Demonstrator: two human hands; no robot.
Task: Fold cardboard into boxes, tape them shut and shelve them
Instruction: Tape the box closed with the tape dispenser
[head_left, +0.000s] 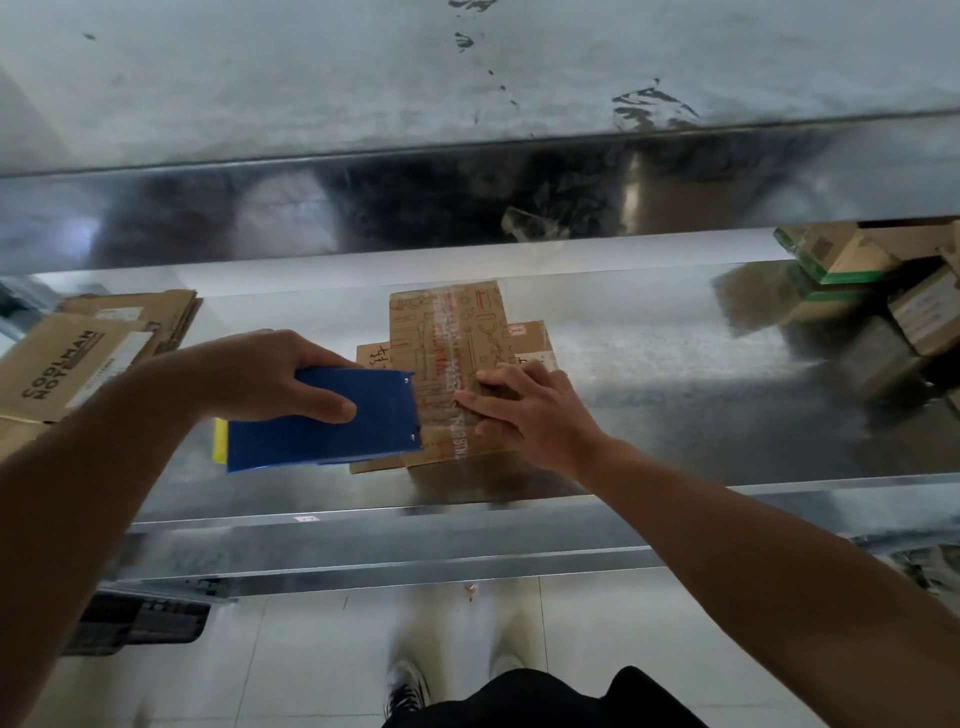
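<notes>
A printed brown cardboard box (457, 332) lies on the metal shelf (675, 374), with a strip of clear tape running along its middle seam. My left hand (275, 376) grips a blue tape dispenser (322, 421), whose right edge touches the box's left side near the tape. My right hand (530, 410) rests on the near part of the box, fingers spread and pressing down beside the tape. More flat cardboard (535, 338) shows under and behind the box.
Flattened cartons (78, 358) are stacked at the shelf's left end. Small taped boxes (883, 280) pile up at the right end. Above hangs another metal shelf (467, 197). Tiled floor and my shoes (410, 691) show below the shelf's front edge.
</notes>
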